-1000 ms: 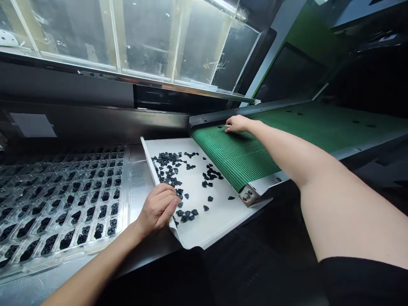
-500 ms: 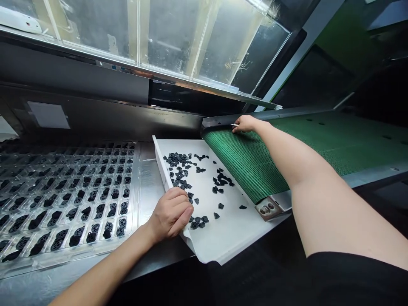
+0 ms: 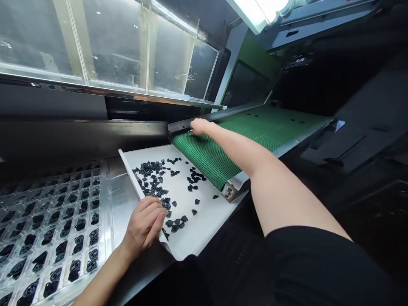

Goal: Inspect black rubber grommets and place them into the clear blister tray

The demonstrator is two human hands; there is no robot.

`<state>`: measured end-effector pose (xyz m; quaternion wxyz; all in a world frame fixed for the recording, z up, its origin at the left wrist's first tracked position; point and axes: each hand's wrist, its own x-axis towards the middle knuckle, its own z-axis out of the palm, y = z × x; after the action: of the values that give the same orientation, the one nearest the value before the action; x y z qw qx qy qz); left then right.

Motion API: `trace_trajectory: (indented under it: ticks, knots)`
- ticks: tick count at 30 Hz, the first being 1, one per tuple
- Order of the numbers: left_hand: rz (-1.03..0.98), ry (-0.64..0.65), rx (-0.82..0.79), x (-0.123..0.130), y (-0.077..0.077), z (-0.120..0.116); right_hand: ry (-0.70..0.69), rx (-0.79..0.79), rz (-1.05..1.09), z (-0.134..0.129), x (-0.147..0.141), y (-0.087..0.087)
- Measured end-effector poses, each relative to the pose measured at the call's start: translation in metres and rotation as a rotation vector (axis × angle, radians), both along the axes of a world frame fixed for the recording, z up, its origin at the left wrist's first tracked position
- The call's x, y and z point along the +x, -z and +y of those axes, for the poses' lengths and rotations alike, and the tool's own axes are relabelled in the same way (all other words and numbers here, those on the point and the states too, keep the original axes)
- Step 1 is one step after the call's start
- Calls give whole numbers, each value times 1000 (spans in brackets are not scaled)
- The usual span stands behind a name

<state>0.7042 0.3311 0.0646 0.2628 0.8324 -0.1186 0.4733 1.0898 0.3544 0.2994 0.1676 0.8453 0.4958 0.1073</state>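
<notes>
My left hand [image 3: 147, 223] is closed over the near left wall of a white tray [image 3: 194, 231]. Small black plastic parts [image 3: 152, 168] lie scattered in it, most of them heaped along the left side. Over at the far corner of the green conveyor belt [image 3: 204, 157], my right hand [image 3: 200, 126] is low above the mesh with its fingers pinched together. A thin pale tip sticks out of that pinch, too small to name. The belt's rounded end overhangs the tray's right side.
Left of the tray, a clear plastic blister tray [image 3: 106, 221] holds rows of black parts. A metal bracket [image 3: 232, 190] caps the belt's near corner. Clear panels [image 3: 116, 42] hang above the back ledge, and a lamp [image 3: 259, 12] glows at the top.
The view has swung to the right, so everything sits further left and more of the belt shows. Both hands keep about the same places on the tray and at the belt's corner.
</notes>
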Motion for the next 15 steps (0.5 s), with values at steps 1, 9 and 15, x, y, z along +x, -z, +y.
trace_trajectory:
  ticks: [1, 9, 15]
  knots:
    - [2, -4, 1, 0, 1, 0, -50, 8, 1, -6, -13, -2]
    - [106, -68, -489, -10, -5, -10, -712, 52, 159, -88, -186, 13]
    - [-13, -30, -1373, -24, -43, -59, -1236, 41, 255, -150, -255, 47]
